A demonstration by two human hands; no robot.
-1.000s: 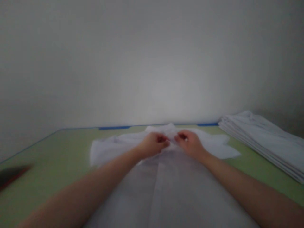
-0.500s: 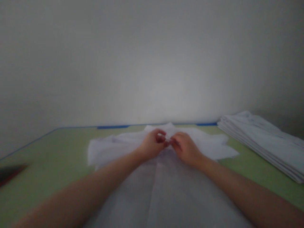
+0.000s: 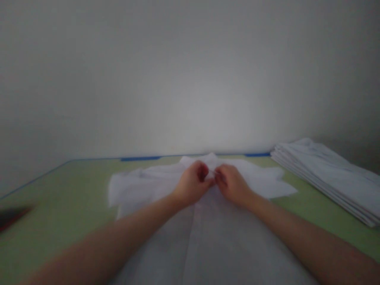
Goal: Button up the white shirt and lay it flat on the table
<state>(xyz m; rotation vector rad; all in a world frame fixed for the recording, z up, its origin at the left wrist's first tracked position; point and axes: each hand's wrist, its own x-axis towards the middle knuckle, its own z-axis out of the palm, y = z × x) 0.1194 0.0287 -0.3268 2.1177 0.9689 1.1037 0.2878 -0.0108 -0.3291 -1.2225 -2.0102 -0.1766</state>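
A white garment (image 3: pixel 166 182) lies spread flat on a green table (image 3: pixel 71 190), its sleeves reaching left and right. My left hand (image 3: pixel 192 183) and my right hand (image 3: pixel 233 184) meet near the garment's far middle, close to the collar. Both have their fingers curled and pinched on the white fabric between them. The fingertips nearly touch each other. What exactly they pinch there is blurred.
A stack of folded white garments (image 3: pixel 326 174) sits at the right side of the table. A dark red object (image 3: pixel 12 215) lies at the left edge. A plain wall rises behind the table, with blue tape (image 3: pixel 141 158) along the far edge.
My hands have drawn closer together, from a small gap to nearly touching, still pinching the fabric near the collar. The garment has barely shifted.
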